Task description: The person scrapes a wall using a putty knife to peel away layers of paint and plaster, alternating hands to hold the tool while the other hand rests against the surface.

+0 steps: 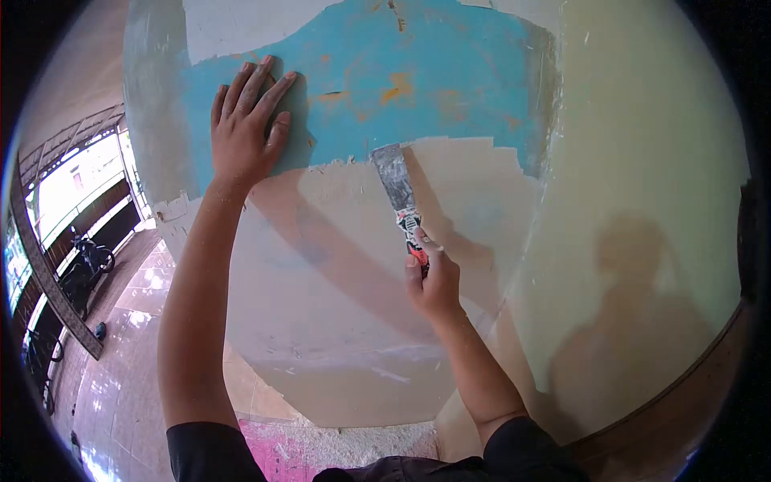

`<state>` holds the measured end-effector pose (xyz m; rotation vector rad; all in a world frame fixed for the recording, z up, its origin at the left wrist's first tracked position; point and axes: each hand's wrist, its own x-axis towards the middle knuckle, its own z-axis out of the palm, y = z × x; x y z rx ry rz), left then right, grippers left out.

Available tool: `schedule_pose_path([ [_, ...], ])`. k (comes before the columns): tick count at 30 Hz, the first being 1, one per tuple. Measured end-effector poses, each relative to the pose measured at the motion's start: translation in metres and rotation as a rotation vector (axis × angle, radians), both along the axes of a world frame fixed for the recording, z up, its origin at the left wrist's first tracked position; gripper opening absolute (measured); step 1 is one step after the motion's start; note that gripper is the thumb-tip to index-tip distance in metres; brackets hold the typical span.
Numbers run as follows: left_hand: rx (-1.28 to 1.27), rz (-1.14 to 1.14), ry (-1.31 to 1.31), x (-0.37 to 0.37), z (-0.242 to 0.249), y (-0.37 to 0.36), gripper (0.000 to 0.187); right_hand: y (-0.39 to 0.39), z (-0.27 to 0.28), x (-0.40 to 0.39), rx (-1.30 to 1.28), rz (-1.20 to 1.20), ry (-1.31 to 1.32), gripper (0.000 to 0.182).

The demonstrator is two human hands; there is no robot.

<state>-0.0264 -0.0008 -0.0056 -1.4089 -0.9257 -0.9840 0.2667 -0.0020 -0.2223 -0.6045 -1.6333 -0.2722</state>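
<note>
Fingers spread, my left hand (245,124) lies flat against the blue painted part of the wall (434,72), at its left side. My right hand (434,277) is closed around the handle of a scraper (393,173), which points upward. Its flat grey blade touches the wall at the ragged lower edge of the blue paint. Below that edge the bare wall surface (385,297) is pale beige-grey. Small orange patches show through the blue.
A pale green wall (642,145) with a shadow adjoins on the right. White flakes lie over a pink sheet (281,454) at the wall's foot. Tiled floor (128,361), a motorcycle (84,265) and a railing are on the left.
</note>
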Motion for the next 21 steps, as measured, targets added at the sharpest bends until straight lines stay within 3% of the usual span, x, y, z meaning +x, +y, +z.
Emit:
schedule_pose_path([
  [2,0.006,-0.003,-0.001,-0.0009,0.0011,0.0007,0.052,-0.0013,0.001,-0.0043,-0.031,-0.009,0.006,0.04],
  [4,0.005,-0.01,-0.001,-0.0014,0.0,0.0012,0.054,-0.004,0.0023,-0.0063,-0.298,-0.18,-0.144,0.041],
  [5,0.01,-0.017,-0.001,-0.0016,0.0002,0.0013,0.055,-0.0034,0.0018,-0.0065,-0.299,-0.179,-0.145,0.041],
  [7,0.008,-0.011,-0.005,-0.0027,-0.0006,0.0022,0.055,-0.0027,0.001,-0.0079,0.029,-0.057,-0.006,0.043],
  [13,0.015,0.003,0.001,-0.0017,0.0007,0.0012,0.056,-0.006,0.0034,-0.0065,-0.221,-0.174,-0.139,0.045],
  [16,0.005,0.002,-0.003,-0.0003,0.0004,-0.0015,0.056,-0.0079,0.0035,-0.0066,-0.009,-0.078,-0.036,0.046],
  [19,-0.009,-0.006,0.001,-0.0001,-0.0013,-0.0033,0.056,-0.0016,0.0032,-0.0104,-0.187,-0.151,-0.105,0.046],
  [21,-0.002,-0.006,0.001,0.0,0.0009,-0.0033,0.056,-0.0083,0.0049,-0.0099,-0.163,-0.152,-0.095,0.046],
])
